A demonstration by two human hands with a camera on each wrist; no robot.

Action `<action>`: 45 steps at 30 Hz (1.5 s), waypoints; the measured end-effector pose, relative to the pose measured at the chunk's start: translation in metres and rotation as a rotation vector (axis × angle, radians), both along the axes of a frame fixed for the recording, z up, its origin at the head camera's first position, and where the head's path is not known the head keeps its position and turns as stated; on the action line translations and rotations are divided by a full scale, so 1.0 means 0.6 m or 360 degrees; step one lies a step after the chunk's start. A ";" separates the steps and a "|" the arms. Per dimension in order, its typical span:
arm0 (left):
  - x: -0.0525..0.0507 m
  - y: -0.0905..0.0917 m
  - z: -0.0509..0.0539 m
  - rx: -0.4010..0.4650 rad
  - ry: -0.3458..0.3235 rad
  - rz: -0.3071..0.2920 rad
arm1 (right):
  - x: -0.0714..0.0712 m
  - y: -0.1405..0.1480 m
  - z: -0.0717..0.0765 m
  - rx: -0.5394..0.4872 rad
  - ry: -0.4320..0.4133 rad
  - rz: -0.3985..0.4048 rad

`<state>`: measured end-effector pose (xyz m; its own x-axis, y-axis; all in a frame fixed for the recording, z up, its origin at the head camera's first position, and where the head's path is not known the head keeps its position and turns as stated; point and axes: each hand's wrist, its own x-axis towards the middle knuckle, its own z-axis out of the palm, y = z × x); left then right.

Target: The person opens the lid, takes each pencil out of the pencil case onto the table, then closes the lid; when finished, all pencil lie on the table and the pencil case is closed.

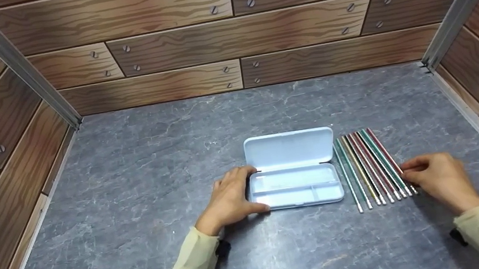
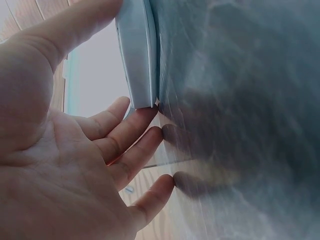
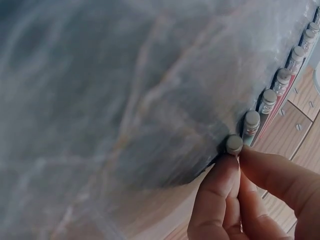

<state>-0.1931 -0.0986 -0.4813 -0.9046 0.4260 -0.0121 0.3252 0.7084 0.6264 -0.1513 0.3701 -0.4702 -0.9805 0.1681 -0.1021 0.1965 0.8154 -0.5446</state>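
Observation:
A light blue pencil case point(image 1: 298, 206) lies on the grey marbled table with its lid point(image 1: 288, 149) raised at the back. My left hand point(image 1: 229, 199) holds the case's left end, thumb at the front corner and fingertips near the hinge. In the left wrist view, the case's end point(image 2: 137, 60) sits between thumb and fingers. To the right of the case, several pencils point(image 1: 371, 167) lie side by side, eraser ends toward me. My right hand point(image 1: 441, 179) pinches the rightmost, red pencil point(image 1: 385, 150) near its eraser end. Its eraser point(image 3: 234, 144) shows at the fingertips in the right wrist view.
Wood-patterned walls point(image 1: 176, 51) enclose the table at the back and both sides. Metal posts point(image 1: 25, 73) stand in the two back corners. Bare grey tabletop point(image 1: 134, 164) spreads left of the case and in front of it.

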 end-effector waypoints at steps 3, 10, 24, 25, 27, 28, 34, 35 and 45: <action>-0.001 0.000 0.001 -0.0008 -0.0001 0.0004 | -0.001 -0.010 0.002 0.0044 0.0103 -0.0012; -0.002 -0.001 0.001 -0.0006 0.0005 0.0010 | -0.015 -0.081 0.022 0.0016 0.0416 0.0106; 0.001 0.003 0.001 -0.0001 -0.0017 0.0007 | -0.041 -0.217 0.001 -0.0147 0.0434 0.0858; 0.001 0.003 0.001 -0.0001 -0.0020 0.0007 | -0.040 -0.219 -0.002 -0.0101 0.0438 0.0889; 0.001 0.003 0.001 -0.0002 -0.0021 0.0008 | -0.039 -0.222 -0.006 -0.0046 0.0441 0.0928; 0.001 0.003 0.001 -0.0003 -0.0020 0.0010 | -0.040 -0.223 -0.008 -0.0033 0.0448 0.0938; -0.002 0.000 0.002 -0.0006 -0.0018 0.0013 | -0.046 -0.228 -0.004 -0.0141 0.0750 0.0700; -0.002 0.000 0.003 -0.0006 -0.0017 0.0012 | -0.050 -0.228 -0.002 -0.0200 0.0799 0.0622; 0.000 -0.001 -0.002 -0.0005 0.0000 0.0006 | -0.094 -0.222 0.023 -0.0757 0.0570 0.0105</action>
<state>-0.1932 -0.0990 -0.4823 -0.9063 0.4225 -0.0133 0.3227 0.7118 0.6239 -0.2076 0.2371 -0.4565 -0.9746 0.1226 0.1876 -0.1094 0.4703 -0.8757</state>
